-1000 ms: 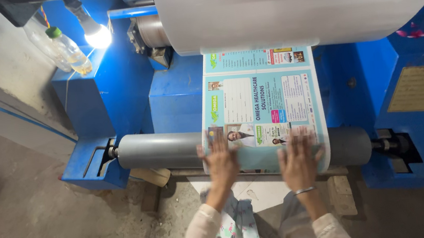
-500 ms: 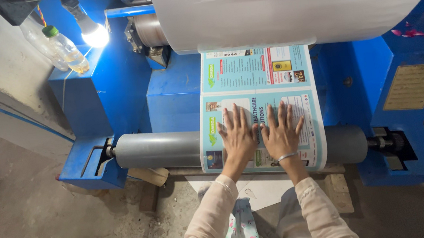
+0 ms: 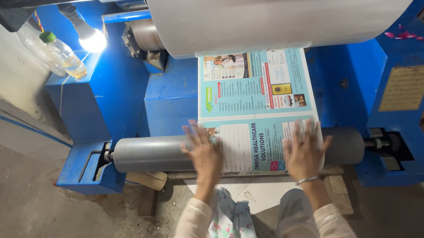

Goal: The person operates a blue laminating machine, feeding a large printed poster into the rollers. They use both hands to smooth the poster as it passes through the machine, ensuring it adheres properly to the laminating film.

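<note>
A light-blue printed sheet (image 3: 255,106) hangs down from under a large white film roll (image 3: 289,6) and drapes over a grey roller (image 3: 147,154) of a blue machine. My left hand (image 3: 203,154) lies flat with fingers spread on the sheet's left edge, partly over the roller. On the sheet's right lower part my right hand (image 3: 304,151) presses flat, a thin bangle on its wrist. Neither hand grips anything.
The blue machine body (image 3: 115,100) flanks the roller on both sides. A lit bulb (image 3: 92,40) and a plastic bottle (image 3: 62,56) sit at upper left. A yellow plate (image 3: 405,88) is on the right housing. Wooden blocks (image 3: 147,180) lie under the roller on the concrete floor.
The sheet has travelled further down over the roller. My hands, close together at the sheet's middle half a second ago, have slid apart toward its left and right edges.
</note>
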